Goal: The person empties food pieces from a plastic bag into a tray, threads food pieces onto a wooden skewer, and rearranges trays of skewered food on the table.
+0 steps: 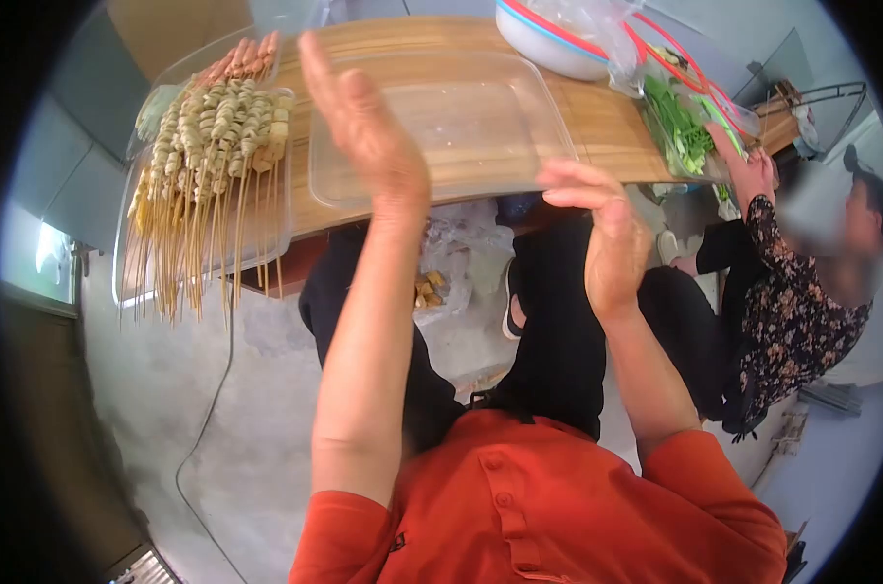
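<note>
Both my hands are raised over the near side of the wooden table [597,117], palms turned toward each other. My left hand [368,131] is held up with its fingers stretched out, above the left part of a clear plastic tray [461,127]. That tray holds only a few small specks. My right hand [612,229] hangs by the tray's near right corner, fingers extended and nothing in them. To the left, many skewers [213,131] with pale spiralled food lie in another clear tray [125,263], their sticks pointing toward me. Pink sausage pieces [252,54] lie behind them.
A white basin [553,44] with a plastic bag stands at the back right. Beside it, a container holds green vegetables [680,127], touched by a co-worker's hand [748,175]. Below the table edge sits a bag with brown pieces [432,287]. A cable [208,419] crosses the floor.
</note>
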The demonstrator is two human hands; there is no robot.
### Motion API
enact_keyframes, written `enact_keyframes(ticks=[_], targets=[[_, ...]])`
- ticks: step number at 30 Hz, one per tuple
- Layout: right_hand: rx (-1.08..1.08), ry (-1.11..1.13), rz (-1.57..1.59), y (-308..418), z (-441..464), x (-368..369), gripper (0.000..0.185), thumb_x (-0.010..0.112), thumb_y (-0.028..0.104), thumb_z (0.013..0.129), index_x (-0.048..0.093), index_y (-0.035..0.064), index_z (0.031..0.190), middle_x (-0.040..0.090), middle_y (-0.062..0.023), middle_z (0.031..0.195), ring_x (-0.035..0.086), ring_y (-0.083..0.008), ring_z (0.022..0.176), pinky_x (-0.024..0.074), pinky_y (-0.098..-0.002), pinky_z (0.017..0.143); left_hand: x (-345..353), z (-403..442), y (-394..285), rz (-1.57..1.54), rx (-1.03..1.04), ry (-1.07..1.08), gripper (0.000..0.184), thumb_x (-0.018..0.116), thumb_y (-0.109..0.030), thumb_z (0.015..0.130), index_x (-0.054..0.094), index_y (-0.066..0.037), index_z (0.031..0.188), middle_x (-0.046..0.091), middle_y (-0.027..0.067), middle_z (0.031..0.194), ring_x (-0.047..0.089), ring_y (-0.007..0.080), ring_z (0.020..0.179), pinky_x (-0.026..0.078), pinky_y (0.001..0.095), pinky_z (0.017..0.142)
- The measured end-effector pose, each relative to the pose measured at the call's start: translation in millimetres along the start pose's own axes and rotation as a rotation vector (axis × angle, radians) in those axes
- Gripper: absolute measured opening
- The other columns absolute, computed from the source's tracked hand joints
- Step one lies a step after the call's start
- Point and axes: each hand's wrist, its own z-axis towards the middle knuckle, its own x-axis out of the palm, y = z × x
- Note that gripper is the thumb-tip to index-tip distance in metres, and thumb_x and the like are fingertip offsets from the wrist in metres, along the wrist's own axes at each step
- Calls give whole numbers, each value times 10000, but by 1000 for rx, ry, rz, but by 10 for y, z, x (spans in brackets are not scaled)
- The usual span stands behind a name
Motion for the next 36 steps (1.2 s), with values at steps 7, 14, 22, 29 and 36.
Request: enact_keyframes(ticks=[7,14,22,29,36], targets=[[282,40,-38,-643,-793,-379,354,432,148,999,649,-51,804,640,-122,831,582,-146,616,452,-263,592,-156,96,97,-18,-67,26,601,487,-420,976,403,-5,1403,377,218,1457,341,302,1385,317,389,1116],[416,44,-82,-745,-829,-432,316,451,128,982,645,-49,806,629,-109,772,572,-164,637,455,-293,616,25,-117,198,297,127,217,427,590,-91,925,493,-11,1334,562,150,1292,519,272,1235,422,383,1020],[-342,-169,-282,-154,11,-252,184,573,119,897,691,10,987,681,-131,977,646,-275,945,495,-351,807,483,-1014,-252,485,251,1018,315,581,-156,810,590,-35,1102,562,183,1174,555,353,1020,448,414,905],[-300,226,-442,-23,-784,19,211,693,249,754,660,46,801,649,-93,841,617,-268,771,468,-410,785,319,-1857,-413,319,162,1327,308,678,-188,807,610,-91,1091,569,115,1129,582,288,996,469,373,870],[-189,559,-364,453,-1139,116,320,715,354,735,665,46,806,620,-78,775,617,-234,774,476,-367,735,479,-2161,-573,255,339,1297,180,712,-208,793,635,-83,896,557,70,808,607,253,723,482,367,611]])
